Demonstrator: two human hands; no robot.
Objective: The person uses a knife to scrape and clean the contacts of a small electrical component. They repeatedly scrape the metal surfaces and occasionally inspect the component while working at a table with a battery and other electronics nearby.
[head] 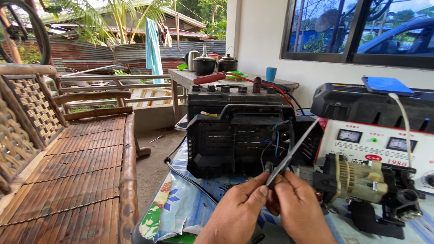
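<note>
Your left hand [242, 205] pinches a thin wire [267, 168] steady; your right hand [296, 203] grips the blade [291, 151] against it — both just below the black casing [239, 140], keeping its leads within reach.

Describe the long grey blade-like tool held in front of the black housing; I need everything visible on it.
The tool is a thin, flat, grey strip that looks like metal, slanting from lower left up to the right. Its lower end is pinched between the fingertips of the left hand and right hand, close to thin wires that trail from the black housing. Its upper end points toward the white metered charger. Any handle is hidden.
</note>
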